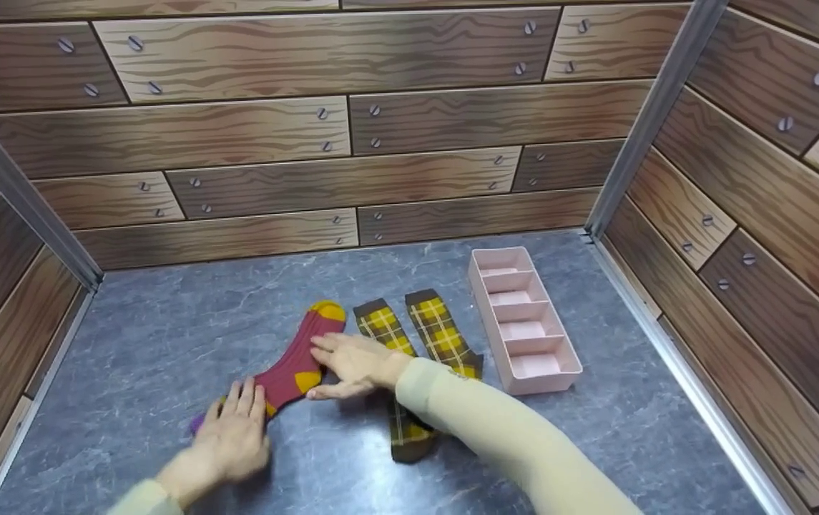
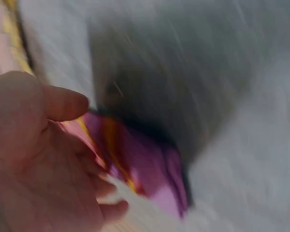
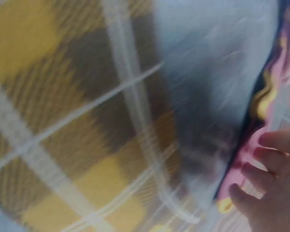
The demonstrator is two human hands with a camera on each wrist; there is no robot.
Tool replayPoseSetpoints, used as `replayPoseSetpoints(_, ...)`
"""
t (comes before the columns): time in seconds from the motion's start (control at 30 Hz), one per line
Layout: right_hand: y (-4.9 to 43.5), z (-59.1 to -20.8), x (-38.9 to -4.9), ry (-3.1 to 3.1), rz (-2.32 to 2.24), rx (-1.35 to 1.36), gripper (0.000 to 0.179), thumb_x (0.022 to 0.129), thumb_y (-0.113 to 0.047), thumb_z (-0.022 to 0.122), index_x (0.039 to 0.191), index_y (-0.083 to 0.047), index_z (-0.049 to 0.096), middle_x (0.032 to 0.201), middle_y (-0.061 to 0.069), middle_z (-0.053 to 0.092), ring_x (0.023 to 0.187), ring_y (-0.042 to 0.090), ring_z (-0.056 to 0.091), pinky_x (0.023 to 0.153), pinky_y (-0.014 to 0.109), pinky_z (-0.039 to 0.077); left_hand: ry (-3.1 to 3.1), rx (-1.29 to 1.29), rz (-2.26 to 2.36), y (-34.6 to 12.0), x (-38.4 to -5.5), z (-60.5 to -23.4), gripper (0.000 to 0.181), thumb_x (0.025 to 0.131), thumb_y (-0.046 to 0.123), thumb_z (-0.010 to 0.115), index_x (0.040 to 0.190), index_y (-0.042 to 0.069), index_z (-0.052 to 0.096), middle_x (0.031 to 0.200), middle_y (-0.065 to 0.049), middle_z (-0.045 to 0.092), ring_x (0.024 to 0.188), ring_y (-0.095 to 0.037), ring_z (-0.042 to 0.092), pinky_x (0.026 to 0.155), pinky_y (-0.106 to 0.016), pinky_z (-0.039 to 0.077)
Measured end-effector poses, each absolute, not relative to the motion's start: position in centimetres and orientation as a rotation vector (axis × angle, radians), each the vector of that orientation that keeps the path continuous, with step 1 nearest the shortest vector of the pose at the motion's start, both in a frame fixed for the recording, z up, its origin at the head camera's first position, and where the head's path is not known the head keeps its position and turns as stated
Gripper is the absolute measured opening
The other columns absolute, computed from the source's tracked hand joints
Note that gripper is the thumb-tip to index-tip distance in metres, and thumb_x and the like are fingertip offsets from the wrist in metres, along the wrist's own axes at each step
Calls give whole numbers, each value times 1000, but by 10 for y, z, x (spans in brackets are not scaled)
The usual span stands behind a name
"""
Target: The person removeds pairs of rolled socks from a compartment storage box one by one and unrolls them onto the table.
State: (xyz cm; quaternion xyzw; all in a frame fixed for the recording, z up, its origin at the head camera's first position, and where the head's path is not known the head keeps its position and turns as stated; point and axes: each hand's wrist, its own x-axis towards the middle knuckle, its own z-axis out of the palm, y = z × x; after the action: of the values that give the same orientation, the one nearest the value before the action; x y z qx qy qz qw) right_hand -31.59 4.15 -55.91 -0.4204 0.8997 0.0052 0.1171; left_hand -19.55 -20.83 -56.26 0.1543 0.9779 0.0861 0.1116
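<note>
A maroon sock (image 1: 284,381) with mustard toe and heel lies slantwise on the table, its purple cuff (image 2: 157,169) toward the person. Over the cuff end, my left hand (image 1: 232,438) rests with fingers extended. My right hand (image 1: 355,361) touches the sock's foot between toe and heel, fingers spread and thumb apart. Right of it lie two yellow-and-brown plaid socks, one (image 1: 383,325) partly under the right wrist and the other (image 1: 438,332) partly behind the sleeve. The left wrist view is blurred; in the right wrist view plaid cloth (image 3: 82,111) fills the left side.
A pink box (image 1: 489,325) with several compartments stands right of the plaid socks. Wood-patterned panels (image 1: 259,129) wall the back and both sides of the grey marbled table (image 1: 166,322), with metal strips along the corners.
</note>
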Motion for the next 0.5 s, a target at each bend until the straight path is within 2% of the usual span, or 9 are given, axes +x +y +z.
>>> replayPoseSetpoints(0.07,46,-563,-322,2645,17,-1210,101,108,-80,42,177,-8,30,189,15,20,177,32,26,145,44,24,2869,360,338,-199,-186,-564,81,109,32,63,163,-21,36,175,-45,31,164,-65,31,130,-82,29)
replayPoseSetpoints(0.2,51,-571,-332,2661,61,-1179,108,105,-85,43,180,-10,23,191,15,10,178,34,18,146,45,20,2822,219,476,-189,-178,-571,94,114,52,58,168,-20,28,179,-44,19,168,-64,21,133,-83,24)
replayPoseSetpoints(0.37,44,-573,-334,2646,128,-1173,111,103,-89,41,180,-11,22,191,12,12,179,33,17,146,47,20,2756,243,522,-209,-183,-581,105,112,65,54,172,-15,20,184,-39,8,172,-61,9,137,-82,11)
replayPoseSetpoints(0.5,36,-570,-332,2652,197,-1149,112,102,-91,37,180,-13,24,190,10,18,178,32,20,145,50,25,2731,332,456,-238,-193,-580,107,112,68,52,175,-11,18,186,-34,4,174,-58,7,139,-78,6)
